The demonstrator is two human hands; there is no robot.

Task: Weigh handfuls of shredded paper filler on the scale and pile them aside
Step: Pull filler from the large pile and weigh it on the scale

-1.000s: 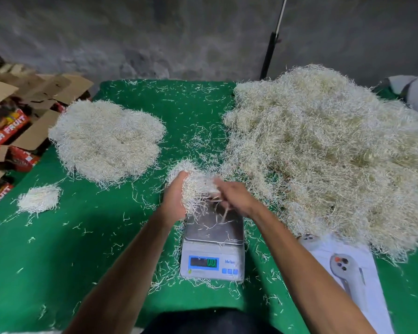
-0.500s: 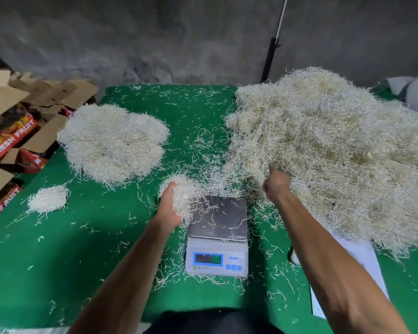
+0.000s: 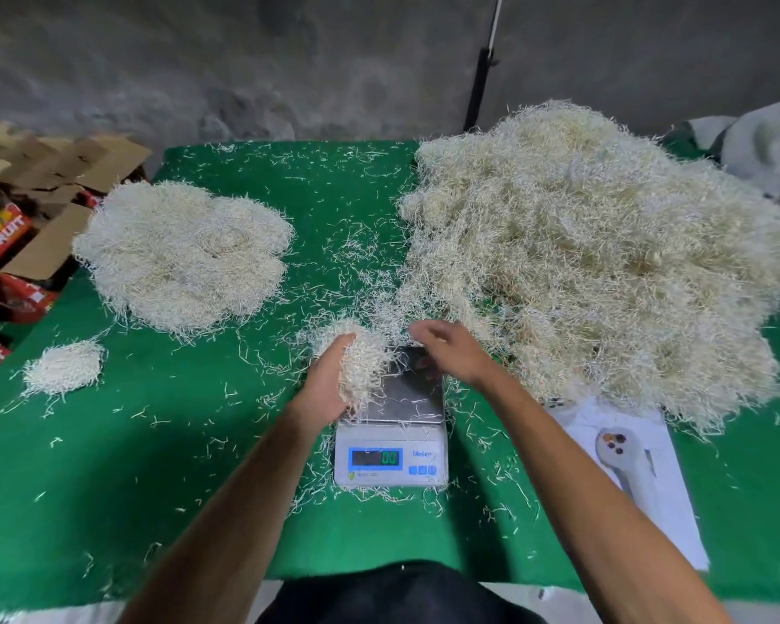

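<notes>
A small digital scale (image 3: 390, 459) with a steel platform stands on the green table (image 3: 154, 466) in front of me. My left hand (image 3: 327, 389) grips a handful of shredded paper (image 3: 363, 355) at the platform's left edge. Above the platform's far end hovers my right hand (image 3: 451, 349), blurred, so I cannot make out whether it holds strands. To the right lies the big heap of filler (image 3: 582, 263). A flatter pile (image 3: 181, 254) lies at the far left, and a little pile (image 3: 62, 367) sits nearer the left edge.
Loose strands litter the cloth around the scale. A printed white sheet (image 3: 636, 479) lies right of the scale, partly under the heap. Cardboard fruit boxes (image 3: 23, 227) stand off the table's left side. A dark pole (image 3: 478, 83) and grey cloth (image 3: 762, 146) are behind.
My right hand reached into the big heap, then came back over the scale's platform. My left hand kept its handful beside the platform.
</notes>
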